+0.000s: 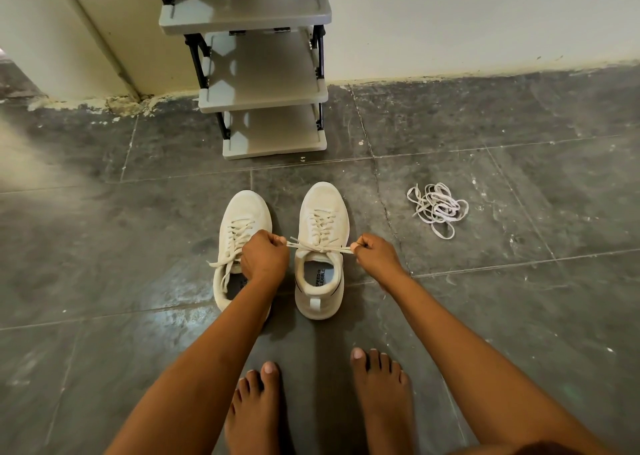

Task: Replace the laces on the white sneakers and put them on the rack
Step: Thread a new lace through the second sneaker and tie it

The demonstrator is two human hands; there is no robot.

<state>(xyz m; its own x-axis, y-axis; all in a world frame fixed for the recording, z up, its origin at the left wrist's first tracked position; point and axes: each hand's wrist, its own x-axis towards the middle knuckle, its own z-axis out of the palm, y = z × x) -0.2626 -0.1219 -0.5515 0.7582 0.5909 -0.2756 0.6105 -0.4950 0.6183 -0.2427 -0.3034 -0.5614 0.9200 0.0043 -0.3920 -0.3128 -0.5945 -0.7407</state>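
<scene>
Both hands pinch the lace (320, 245) ends: the left hand (264, 257) and right hand (373, 254) hold them taut over the right sneaker (323, 212). Left sneaker (242, 219) stands beside, before the rack (270, 142). Loose laces (437, 207) lie on the floor (519, 298).

Both arms reach forward and down; left hand (265, 257) and right hand (375, 254) are fisted, fingers (356, 246) pinching, held apart level.

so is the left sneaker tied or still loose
Loose: the left sneaker has untied lace ends trailing over its side and opening, while both hands pull the right sneaker's lace.
</scene>
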